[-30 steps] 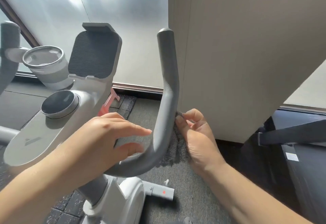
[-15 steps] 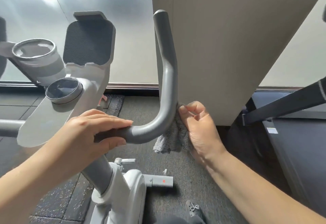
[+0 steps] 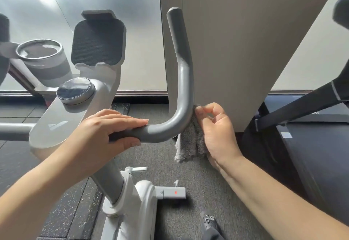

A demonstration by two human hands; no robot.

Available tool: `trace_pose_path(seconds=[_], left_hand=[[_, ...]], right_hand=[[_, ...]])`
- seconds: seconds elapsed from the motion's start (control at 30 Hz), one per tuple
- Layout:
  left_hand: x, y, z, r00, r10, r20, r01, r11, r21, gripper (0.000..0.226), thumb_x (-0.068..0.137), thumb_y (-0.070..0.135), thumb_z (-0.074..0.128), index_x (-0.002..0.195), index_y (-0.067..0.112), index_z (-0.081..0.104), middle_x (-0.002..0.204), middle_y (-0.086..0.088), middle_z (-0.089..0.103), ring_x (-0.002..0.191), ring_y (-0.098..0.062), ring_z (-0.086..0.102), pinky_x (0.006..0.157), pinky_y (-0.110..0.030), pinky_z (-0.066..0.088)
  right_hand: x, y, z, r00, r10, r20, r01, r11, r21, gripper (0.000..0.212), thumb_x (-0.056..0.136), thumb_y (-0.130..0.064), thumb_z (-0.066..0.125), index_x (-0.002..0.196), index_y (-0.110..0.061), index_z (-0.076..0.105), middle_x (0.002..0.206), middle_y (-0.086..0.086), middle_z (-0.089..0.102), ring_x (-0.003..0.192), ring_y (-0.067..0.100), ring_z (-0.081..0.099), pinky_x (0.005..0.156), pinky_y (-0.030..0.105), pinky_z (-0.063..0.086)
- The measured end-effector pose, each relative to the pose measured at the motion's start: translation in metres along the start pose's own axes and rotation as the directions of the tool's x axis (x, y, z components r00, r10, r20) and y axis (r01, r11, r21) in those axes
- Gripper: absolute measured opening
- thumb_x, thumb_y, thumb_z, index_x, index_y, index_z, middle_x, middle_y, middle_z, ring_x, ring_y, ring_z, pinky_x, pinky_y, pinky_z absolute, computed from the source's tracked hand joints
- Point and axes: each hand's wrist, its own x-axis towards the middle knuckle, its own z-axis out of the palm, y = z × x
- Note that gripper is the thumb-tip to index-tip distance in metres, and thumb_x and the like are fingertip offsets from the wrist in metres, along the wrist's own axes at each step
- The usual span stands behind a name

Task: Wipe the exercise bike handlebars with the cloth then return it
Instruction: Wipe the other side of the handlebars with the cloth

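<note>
The grey right handlebar (image 3: pixel 182 73) of the white exercise bike curves from a horizontal bar up to a rounded tip. My left hand (image 3: pixel 111 128) grips the horizontal part, fingers over the top and thumb underneath. My right hand (image 3: pixel 217 126) pinches a grey fluffy cloth (image 3: pixel 190 143) and presses it against the outer side of the bend. The cloth hangs down below the bar, partly hidden behind it.
Left of the bar are the bike's round dial (image 3: pixel 75 90), a tablet holder (image 3: pixel 98 41) and a cup holder (image 3: pixel 40 50). A beige pillar (image 3: pixel 245 50) stands right behind the handlebar. A dark machine frame (image 3: pixel 302 107) is at the right. Grey carpet (image 3: pixel 162 160) lies below.
My left hand has closed round the horizontal bar. My right hand with the cloth has stayed at the outer bend. The view has shifted, so the bike sits more to the left.
</note>
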Motion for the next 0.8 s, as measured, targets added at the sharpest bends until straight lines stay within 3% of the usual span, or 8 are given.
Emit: trace_pose_path(seconds=[0.13, 0.23, 0.37, 0.47, 0.67, 0.8], left_hand=[[0.001, 0.001, -0.001, 1.0, -0.011, 0.006, 0.011, 1.0, -0.013, 0.041, 0.064, 0.042, 0.068, 0.105, 0.042, 0.067, 0.097, 0.026, 0.06, 0.098, 0.004, 0.05, 0.081, 0.0, 0.033], [0.0, 0.001, 0.0, 1.0, 0.002, -0.009, -0.002, 1.0, -0.004, 0.04, 0.065, 0.043, 0.068, 0.105, 0.042, 0.066, 0.097, 0.033, 0.056, 0.097, 0.006, 0.049, 0.081, 0.001, 0.032], [-0.001, -0.001, 0.001, 1.0, 0.016, -0.025, -0.015, 1.0, 0.013, 0.04, 0.067, 0.045, 0.071, 0.107, 0.042, 0.066, 0.095, 0.038, 0.052, 0.097, 0.006, 0.048, 0.081, 0.002, 0.03], [-0.001, -0.001, 0.001, 0.999, 0.025, -0.019, -0.025, 0.999, 0.023, 0.041, 0.067, 0.044, 0.066, 0.108, 0.042, 0.065, 0.096, 0.036, 0.053, 0.093, 0.004, 0.049, 0.081, 0.002, 0.029], [-0.001, -0.003, 0.002, 0.999, 0.037, -0.025, -0.036, 0.999, 0.031, 0.042, 0.067, 0.045, 0.065, 0.109, 0.041, 0.065, 0.093, 0.038, 0.051, 0.092, 0.002, 0.049, 0.081, 0.001, 0.03], [-0.001, -0.003, 0.003, 0.998, 0.05, -0.043, -0.049, 0.998, 0.029, 0.042, 0.067, 0.044, 0.066, 0.109, 0.04, 0.065, 0.093, 0.038, 0.05, 0.092, 0.001, 0.049, 0.081, 0.001, 0.03]], right_hand=[[0.02, -0.027, 0.01, 0.99, -0.093, -0.103, 0.093, 0.996, -0.002, 0.02, 0.091, -0.01, 0.06, 0.073, -0.019, 0.057, 0.067, -0.004, 0.066, 0.059, 0.003, 0.06, 0.059, 0.017, 0.051], [0.019, -0.026, 0.013, 0.981, -0.146, -0.128, 0.136, 0.987, -0.084, 0.021, 0.089, -0.014, 0.064, 0.071, -0.022, 0.057, 0.07, 0.002, 0.063, 0.07, 0.008, 0.058, 0.071, 0.019, 0.048], [-0.009, -0.01, 0.013, 0.97, -0.185, -0.159, 0.163, 0.976, -0.143, 0.02, 0.088, -0.017, 0.066, 0.07, -0.019, 0.056, 0.063, 0.002, 0.061, 0.064, 0.013, 0.049, 0.062, 0.027, 0.042], [-0.009, -0.021, 0.015, 0.955, -0.252, -0.157, 0.214, 0.951, -0.222, 0.017, 0.086, -0.017, 0.068, 0.07, -0.016, 0.061, 0.059, -0.005, 0.064, 0.056, 0.005, 0.051, 0.056, 0.017, 0.044], [0.021, -0.049, 0.03, 0.915, -0.397, -0.073, 0.301, 0.792, -0.531, 0.007, 0.081, -0.017, 0.072, 0.074, -0.015, 0.072, 0.072, -0.009, 0.069, 0.067, 0.002, 0.064, 0.064, 0.012, 0.048], [-0.01, -0.036, 0.023, 0.903, -0.425, -0.063, 0.333, 0.785, -0.523, 0.006, 0.082, -0.016, 0.072, 0.078, -0.012, 0.072, 0.072, -0.007, 0.07, 0.065, 0.002, 0.062, 0.062, 0.009, 0.046]])
